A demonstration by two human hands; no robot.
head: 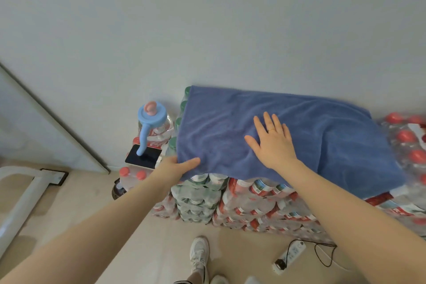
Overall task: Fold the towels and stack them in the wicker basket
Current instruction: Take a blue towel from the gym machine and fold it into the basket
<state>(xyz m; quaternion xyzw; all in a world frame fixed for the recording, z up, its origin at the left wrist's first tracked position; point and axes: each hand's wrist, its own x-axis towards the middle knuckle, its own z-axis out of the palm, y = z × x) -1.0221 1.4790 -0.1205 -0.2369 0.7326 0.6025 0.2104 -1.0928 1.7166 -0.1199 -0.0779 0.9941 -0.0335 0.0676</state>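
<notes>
Pale wall behind, beige floor [76, 219] below, and stacked shrink-wrapped packs of water bottles [249, 203] serving as the bench. Spread across the top of those packs: blue towel [230, 127], lying flat, near edge drooping a little over the front. Long axis running left to right along the wall, tilted slightly so the right end sits nearer; short edges at left and right.

Right hand [273, 143] pressed palm-down on the middle of the cloth, fingers [268, 122] straight and spread, gripping nothing. Left hand [177, 166] at the near-left corner, thumb on top, remaining fingers tucked under the hem and out of sight, apparently pinching that corner.

Probably the smoothing before a first fold. To do it well: keep the right palm as an anchor, draw the left corner taut to take out the ripples near the middle, then carry the left short edge over to meet the right one, corners matched. Worth watching the bumpy bottle caps underneath, an uneven bed for a crisp crease.

No wicker basket anywhere in view, so stacking not yet begun. Off to the left, a large jug with a blue pump dispenser [149, 120], a dark phone [143, 157] under its spout; power strip [290, 253] and a white shoe [199, 251] down on the floor.
</notes>
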